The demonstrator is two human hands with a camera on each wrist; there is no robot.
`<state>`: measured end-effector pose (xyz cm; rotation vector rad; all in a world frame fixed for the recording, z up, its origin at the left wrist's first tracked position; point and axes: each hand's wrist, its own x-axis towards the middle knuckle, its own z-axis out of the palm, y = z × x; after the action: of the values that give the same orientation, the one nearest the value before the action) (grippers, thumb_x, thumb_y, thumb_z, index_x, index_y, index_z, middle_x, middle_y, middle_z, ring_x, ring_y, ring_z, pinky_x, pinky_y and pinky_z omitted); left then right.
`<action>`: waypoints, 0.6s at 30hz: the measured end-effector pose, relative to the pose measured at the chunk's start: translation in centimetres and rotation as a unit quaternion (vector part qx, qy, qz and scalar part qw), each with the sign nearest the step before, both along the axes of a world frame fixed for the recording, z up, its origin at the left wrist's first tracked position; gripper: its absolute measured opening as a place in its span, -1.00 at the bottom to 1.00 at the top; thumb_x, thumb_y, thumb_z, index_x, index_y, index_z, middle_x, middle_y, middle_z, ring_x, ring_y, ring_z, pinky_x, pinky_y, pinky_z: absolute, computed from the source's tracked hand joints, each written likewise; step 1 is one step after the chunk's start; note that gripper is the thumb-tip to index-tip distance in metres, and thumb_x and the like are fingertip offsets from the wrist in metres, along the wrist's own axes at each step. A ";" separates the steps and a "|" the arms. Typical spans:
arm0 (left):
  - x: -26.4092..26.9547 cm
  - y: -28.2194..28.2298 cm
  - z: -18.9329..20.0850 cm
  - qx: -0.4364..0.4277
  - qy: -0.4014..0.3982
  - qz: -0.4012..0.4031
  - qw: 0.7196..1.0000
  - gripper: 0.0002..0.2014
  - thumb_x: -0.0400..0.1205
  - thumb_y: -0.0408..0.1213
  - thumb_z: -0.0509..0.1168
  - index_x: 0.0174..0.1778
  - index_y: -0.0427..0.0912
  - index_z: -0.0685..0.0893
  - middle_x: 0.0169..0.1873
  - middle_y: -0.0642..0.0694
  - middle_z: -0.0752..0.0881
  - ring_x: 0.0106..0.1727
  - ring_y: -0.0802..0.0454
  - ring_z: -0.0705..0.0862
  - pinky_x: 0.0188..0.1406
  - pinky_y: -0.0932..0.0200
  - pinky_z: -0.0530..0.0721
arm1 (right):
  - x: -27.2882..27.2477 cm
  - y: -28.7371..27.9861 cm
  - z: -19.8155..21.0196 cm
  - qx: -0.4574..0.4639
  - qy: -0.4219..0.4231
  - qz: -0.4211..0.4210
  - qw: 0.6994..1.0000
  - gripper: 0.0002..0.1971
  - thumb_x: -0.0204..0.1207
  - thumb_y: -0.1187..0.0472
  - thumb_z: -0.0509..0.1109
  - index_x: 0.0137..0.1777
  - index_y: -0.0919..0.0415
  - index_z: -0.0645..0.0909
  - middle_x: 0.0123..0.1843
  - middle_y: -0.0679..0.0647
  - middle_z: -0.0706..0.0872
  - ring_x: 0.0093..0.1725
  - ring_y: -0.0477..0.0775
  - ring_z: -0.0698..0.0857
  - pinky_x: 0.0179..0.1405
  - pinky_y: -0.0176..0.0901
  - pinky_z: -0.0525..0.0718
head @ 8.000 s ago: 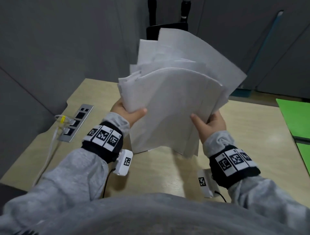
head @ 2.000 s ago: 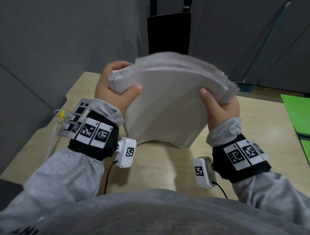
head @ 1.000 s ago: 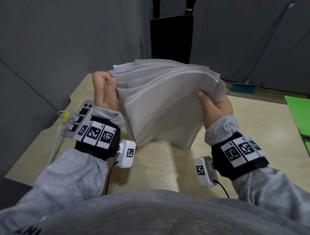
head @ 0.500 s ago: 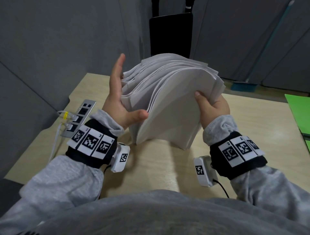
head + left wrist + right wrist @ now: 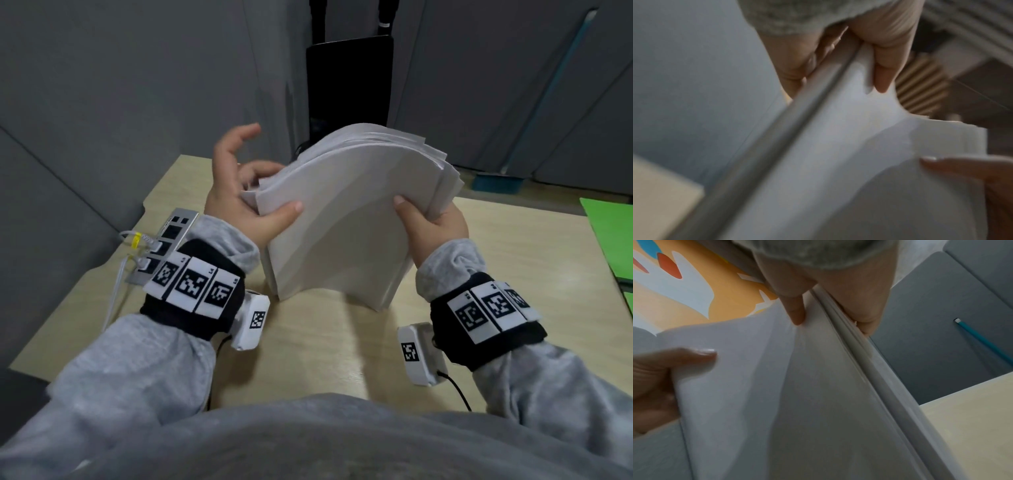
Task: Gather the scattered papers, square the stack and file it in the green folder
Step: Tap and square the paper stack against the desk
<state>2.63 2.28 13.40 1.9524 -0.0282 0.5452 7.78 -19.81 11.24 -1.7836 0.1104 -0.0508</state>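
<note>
Left hand [image 5: 236, 195] pinched the paper stack's [image 5: 346, 219] left edge, upper fingers loose; right hand [image 5: 430, 222] gripped its right edge, stack standing bowed on the counter [image 5: 325, 346], green folder [image 5: 613, 236] far right

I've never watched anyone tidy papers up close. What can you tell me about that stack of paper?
The stack of paper is plain white sheets, standing on its lower edge on the light wooden desk and bowed into a curve. Its upper edges are fanned and uneven, not yet square. The right hand grips its right side; the left hand holds the left edge with the thumb on the front.
</note>
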 end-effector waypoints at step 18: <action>0.8 -0.5 -2.1 -0.084 0.230 0.087 0.966 -0.51 0.26 -0.07 0.59 0.06 -0.13 0.65 -0.22 0.05 0.72 -0.14 0.05 0.73 -0.14 0.24 0.66 | -0.8 0.5 -1.3 0.004 -0.042 0.043 0.998 -0.77 0.55 0.21 0.36 0.11 -0.12 0.52 -0.17 -0.28 0.66 -0.15 -0.14 0.66 -0.08 -0.15 0.60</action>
<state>3.44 1.79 11.29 1.8795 0.4713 0.1865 7.02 -19.33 9.94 -1.7729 -0.0273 -0.0640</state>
